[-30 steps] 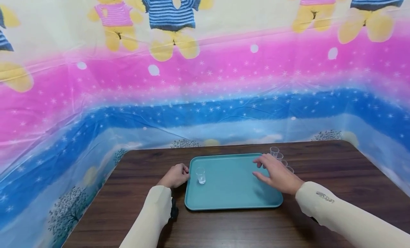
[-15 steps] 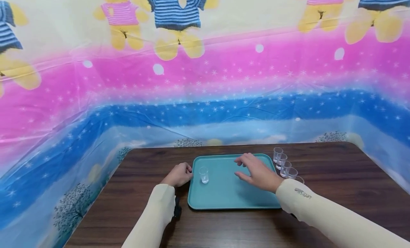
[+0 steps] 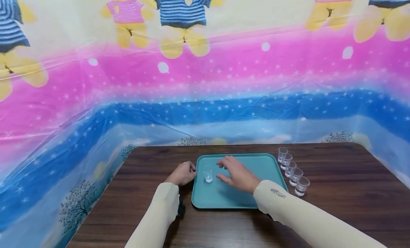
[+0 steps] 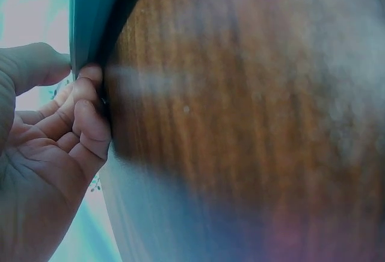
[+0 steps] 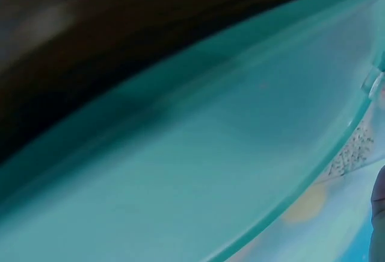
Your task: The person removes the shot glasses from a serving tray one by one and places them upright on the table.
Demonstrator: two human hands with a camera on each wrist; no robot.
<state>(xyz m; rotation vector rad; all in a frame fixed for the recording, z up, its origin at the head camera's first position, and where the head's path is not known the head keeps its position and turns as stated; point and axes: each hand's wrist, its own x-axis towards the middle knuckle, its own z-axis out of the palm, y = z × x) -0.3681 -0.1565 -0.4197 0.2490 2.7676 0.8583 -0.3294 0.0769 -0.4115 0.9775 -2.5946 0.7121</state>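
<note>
A teal rectangular tray (image 3: 224,200) lies on the wooden table. On its left part stands one small clear shot glass (image 3: 208,176). My left hand (image 3: 182,174) is at the tray's left edge; the left wrist view shows its thumb and curled fingers (image 4: 90,126) pinching the tray rim (image 4: 90,21). Over the tray, just right of the glass, my right hand (image 3: 239,175) hovers with thumb and fingers apart and nothing between them. Only a bit of a finger (image 5: 379,214) shows at the edge of the right wrist view, beyond the tray surface (image 5: 198,165).
Several more clear shot glasses (image 3: 302,187) stand in a slanting row along the tray's right side. Dark wood tabletop (image 3: 346,205) surrounds the tray. A printed cloth (image 3: 205,77) hangs behind the table.
My right hand has moved left across the tray, from beside the row of glasses to near the single glass. The left hand stays at the rim. The head view has shifted slightly.
</note>
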